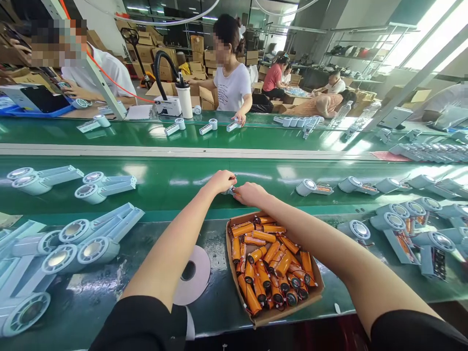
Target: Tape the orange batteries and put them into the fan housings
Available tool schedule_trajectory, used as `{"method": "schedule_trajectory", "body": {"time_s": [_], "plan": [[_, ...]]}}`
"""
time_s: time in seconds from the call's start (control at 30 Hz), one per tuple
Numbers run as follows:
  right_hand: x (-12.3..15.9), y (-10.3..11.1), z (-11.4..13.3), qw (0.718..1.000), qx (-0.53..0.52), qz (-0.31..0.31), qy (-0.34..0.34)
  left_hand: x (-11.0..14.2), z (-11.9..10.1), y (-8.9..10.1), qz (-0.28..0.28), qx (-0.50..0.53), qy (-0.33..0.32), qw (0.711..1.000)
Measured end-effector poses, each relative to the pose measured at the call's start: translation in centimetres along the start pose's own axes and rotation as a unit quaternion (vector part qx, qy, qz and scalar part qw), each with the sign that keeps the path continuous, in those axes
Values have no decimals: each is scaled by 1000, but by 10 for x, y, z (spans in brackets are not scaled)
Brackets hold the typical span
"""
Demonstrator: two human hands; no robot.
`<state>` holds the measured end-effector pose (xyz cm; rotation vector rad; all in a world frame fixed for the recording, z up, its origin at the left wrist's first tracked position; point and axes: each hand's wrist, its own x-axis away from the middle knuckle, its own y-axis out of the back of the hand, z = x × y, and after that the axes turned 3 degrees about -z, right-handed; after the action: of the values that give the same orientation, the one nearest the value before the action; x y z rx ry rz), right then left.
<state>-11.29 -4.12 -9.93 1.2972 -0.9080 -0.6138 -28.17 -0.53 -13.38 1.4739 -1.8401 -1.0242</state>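
Note:
My left hand and my right hand meet above the near edge of the green belt, fingers closed together. Between them shows a small part of a pale blue piece, mostly hidden by my fingers; its kind I cannot make out. Just below my right forearm sits an open cardboard box, filled with orange-wrapped cylindrical battery packs with dark wires. Beside the box, under my left forearm, lies a roll of pale tape.
Pale blue round-headed housings with handles lie at left. More housings, some with open handles showing orange inside, crowd the right. A green conveyor belt runs across. Beyond a white rail, a co-worker handles a similar unit.

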Motion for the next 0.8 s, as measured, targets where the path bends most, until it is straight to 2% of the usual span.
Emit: {"method": "schedule_trajectory", "body": {"time_s": [0.13,0.23,0.3,0.33,0.43,0.5,0.57,0.63,0.7,0.73,0.8], "plan": [[1,20,4,1000,19,20,10,0,-14,2,-19,5,15,1000],[32,39,-2,999,13,-39,16,24,-24,9,-60,18,15,998],[67,42,-9,997,-12,-75,28,63,-25,15,-85,29,-1,996],[86,40,-14,996,-24,-73,39,89,-23,17,-93,36,-18,995],[133,20,-24,997,-15,-23,70,179,-8,23,-93,53,-93,990],[150,3,-29,998,17,-3,62,236,7,26,-53,46,-123,990],[154,-8,-32,999,27,3,45,281,23,27,0,10,-137,991],[153,-10,-36,999,-10,-18,29,311,36,24,33,-47,-144,988],[154,-4,-38,989,-116,-93,8,329,45,20,35,-102,-147,983],[156,-1,-37,970,-198,-141,-5,335,47,18,27,-122,-149,981],[167,5,-29,899,-384,-211,-16,343,46,15,-6,-146,-159,976]]}}
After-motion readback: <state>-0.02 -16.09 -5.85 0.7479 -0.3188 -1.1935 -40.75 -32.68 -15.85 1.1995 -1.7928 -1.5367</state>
